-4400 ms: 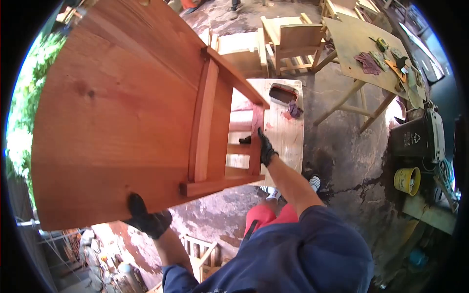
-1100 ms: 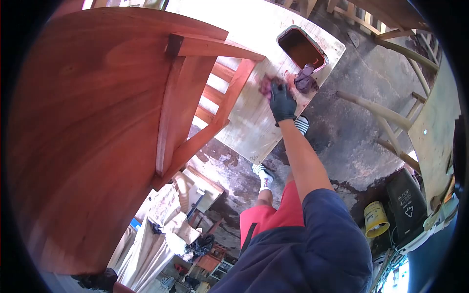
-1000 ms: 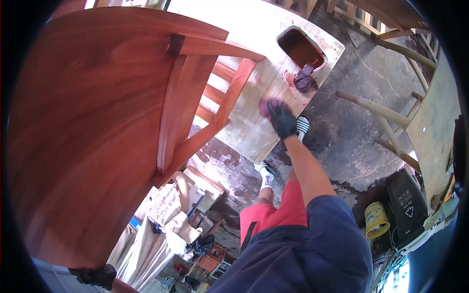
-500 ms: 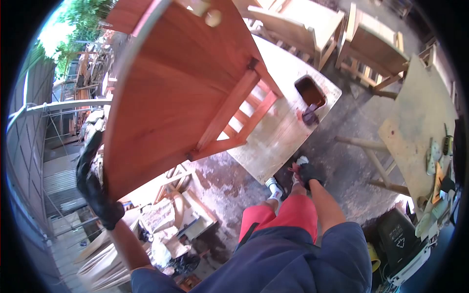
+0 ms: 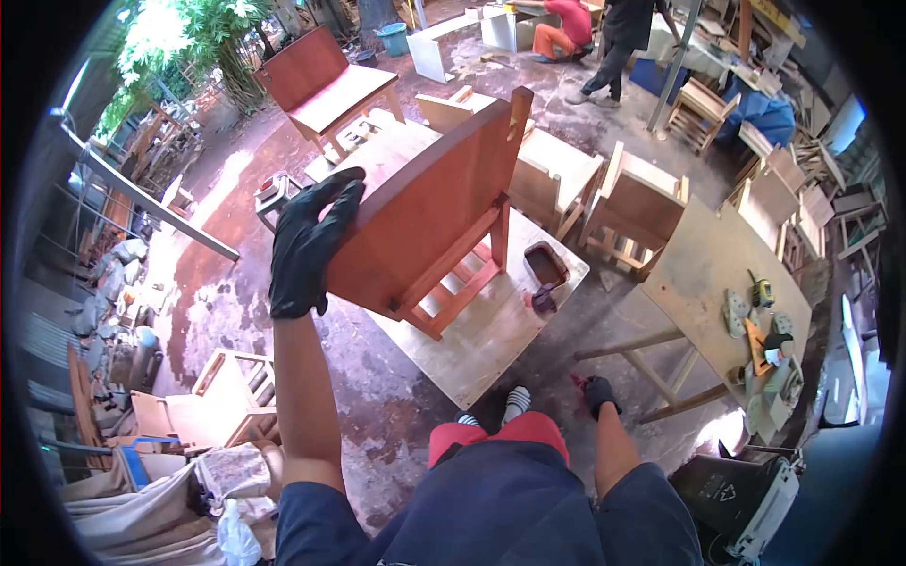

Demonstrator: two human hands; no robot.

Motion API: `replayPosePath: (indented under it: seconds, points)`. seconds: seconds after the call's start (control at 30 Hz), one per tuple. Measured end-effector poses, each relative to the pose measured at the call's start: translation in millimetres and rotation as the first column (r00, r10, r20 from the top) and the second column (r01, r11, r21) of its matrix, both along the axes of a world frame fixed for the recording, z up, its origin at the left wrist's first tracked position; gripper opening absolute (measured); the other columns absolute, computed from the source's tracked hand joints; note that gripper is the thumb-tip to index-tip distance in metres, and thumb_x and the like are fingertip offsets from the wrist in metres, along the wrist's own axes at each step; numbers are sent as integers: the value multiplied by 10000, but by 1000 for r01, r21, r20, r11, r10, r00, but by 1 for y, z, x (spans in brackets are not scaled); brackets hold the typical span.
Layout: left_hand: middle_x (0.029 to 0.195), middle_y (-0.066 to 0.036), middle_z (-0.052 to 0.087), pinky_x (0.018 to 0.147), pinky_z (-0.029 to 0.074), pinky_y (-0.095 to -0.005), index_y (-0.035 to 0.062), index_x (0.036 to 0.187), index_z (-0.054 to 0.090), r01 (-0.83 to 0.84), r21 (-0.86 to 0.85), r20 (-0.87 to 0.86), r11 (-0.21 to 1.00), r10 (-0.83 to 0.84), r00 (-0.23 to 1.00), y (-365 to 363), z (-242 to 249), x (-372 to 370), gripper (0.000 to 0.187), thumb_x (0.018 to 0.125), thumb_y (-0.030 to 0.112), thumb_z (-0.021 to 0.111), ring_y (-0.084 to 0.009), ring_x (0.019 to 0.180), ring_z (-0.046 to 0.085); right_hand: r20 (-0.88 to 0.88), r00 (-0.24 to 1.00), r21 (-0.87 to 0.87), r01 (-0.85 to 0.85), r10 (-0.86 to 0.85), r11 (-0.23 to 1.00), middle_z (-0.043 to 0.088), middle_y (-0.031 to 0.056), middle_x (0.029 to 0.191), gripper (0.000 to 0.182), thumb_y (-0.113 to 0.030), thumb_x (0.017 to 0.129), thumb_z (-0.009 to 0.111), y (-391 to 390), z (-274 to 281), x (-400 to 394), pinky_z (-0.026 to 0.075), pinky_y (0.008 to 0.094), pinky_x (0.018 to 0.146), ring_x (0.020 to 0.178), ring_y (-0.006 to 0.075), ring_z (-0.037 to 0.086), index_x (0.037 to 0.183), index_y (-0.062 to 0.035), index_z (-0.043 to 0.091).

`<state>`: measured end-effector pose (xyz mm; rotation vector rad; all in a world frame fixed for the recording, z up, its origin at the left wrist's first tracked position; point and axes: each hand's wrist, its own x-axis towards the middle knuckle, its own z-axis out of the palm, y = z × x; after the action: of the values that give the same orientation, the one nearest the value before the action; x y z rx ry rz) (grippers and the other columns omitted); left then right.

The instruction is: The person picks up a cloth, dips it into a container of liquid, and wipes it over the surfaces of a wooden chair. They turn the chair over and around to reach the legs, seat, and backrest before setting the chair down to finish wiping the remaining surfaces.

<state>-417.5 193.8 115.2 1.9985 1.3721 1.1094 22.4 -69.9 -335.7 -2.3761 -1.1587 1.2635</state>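
A red-brown stained wooden chair (image 5: 425, 203) stands tilted on a pale, worn tabletop (image 5: 453, 363), its curved backrest towards me. My left hand (image 5: 311, 245), in a black glove, is closed over the backrest's left edge. My right hand (image 5: 598, 394), also gloved in black, hangs low beside my leg, closed on a small reddish rag (image 5: 578, 381) whose outline is blurry. To the right of the chair on the tabletop sits a tray of dark liquid (image 5: 545, 265). A purple-stained, crumpled-looking item (image 5: 544, 300) lies against its near end.
Another red-stained chair (image 5: 326, 80) stands beyond. Unpainted chairs (image 5: 637, 203) line the right behind the tabletop. A work table (image 5: 717, 274) at right bears a tape measure (image 5: 761, 292) and tools. Two people (image 5: 562, 28) are at the back. Wood scraps and cloth (image 5: 236, 472) lie lower left.
My view has lifted, showing more of the yard, and the chair appears smaller and farther away. My left hand still grips the backrest; my right hand stays low at my side.
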Motion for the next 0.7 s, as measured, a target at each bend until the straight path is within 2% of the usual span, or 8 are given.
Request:
replayPosePath:
  seconds: [0.07, 0.1, 0.2, 0.33, 0.4, 0.47, 0.53, 0.7]
  points:
    - [1193, -145, 696, 971, 465, -348, 37, 1235, 676, 32, -68, 1, 997, -32, 999, -4, 0, -2, 434, 962, 368, 610, -230, 1107, 637, 71, 995, 1, -72, 72, 997, 708, 237, 998, 279, -227, 897, 562, -32, -8, 0, 533, 438, 841, 975, 387, 681, 1003, -31, 729]
    - [1206, -152, 691, 978, 463, -349, 40, 1246, 670, 54, -97, 0, 994, -54, 999, -4, 1, -2, 458, 963, 394, 604, -236, 1115, 637, 169, 955, 26, -250, 242, 968, 711, 230, 1012, 285, -216, 898, 545, -53, -62, 25, 525, 440, 870, 1004, 388, 672, 1007, -36, 738]
    - [1242, -143, 677, 1005, 451, -347, 48, 1286, 645, 100, -179, -1, 979, -101, 995, -10, 3, -2, 508, 966, 438, 585, -234, 1146, 625, 243, 968, 32, -70, 60, 997, 723, 198, 990, 280, -227, 896, 546, -99, -54, 38, 543, 443, 846, 947, 359, 694, 1024, -81, 748]
    - [1315, -129, 639, 1059, 413, -360, 58, 1332, 609, 113, -210, -139, 971, -144, 980, -21, 13, -2, 586, 969, 512, 535, -255, 1227, 581, 407, 876, -64, -256, 259, 965, 726, 173, 990, 272, -263, 879, 556, -180, -44, 45, 547, 439, 842, 966, 330, 693, 969, -105, 759]
    - [1340, -130, 623, 1074, 398, -360, 63, 1341, 602, 142, -190, -165, 971, -174, 971, -20, 9, -6, 599, 970, 526, 520, -262, 1251, 564, 228, 969, -160, -63, 99, 985, 716, 203, 1024, 333, -304, 922, 525, -222, -29, 33, 543, 436, 833, 991, 349, 690, 1031, -80, 746]
    - [1343, -129, 621, 1076, 396, -359, 63, 1344, 600, 149, -157, -198, 976, -179, 964, -17, 5, -7, 599, 969, 524, 523, -263, 1253, 561, 200, 953, -310, -158, 227, 937, 714, 207, 1033, 400, -362, 950, 490, -252, -31, 19, 543, 434, 829, 998, 348, 692, 1059, -70, 740]
    - [1341, -129, 622, 1078, 394, -360, 61, 1347, 596, 133, -192, -179, 972, -168, 969, -26, 13, -5, 601, 969, 522, 523, -262, 1256, 560, 239, 734, -519, -457, 636, 722, 721, 188, 1017, 474, -437, 964, 450, -294, -66, 20, 546, 432, 831, 987, 327, 701, 1053, -74, 740]
    - [1339, -129, 625, 1081, 391, -359, 53, 1348, 592, 102, -222, -175, 970, -143, 974, -30, 17, 2, 597, 972, 512, 527, -257, 1264, 555, 191, 817, -510, -391, 545, 766, 724, 173, 1009, 519, -481, 971, 410, -290, -63, 17, 539, 448, 852, 971, 338, 699, 1034, -90, 745]
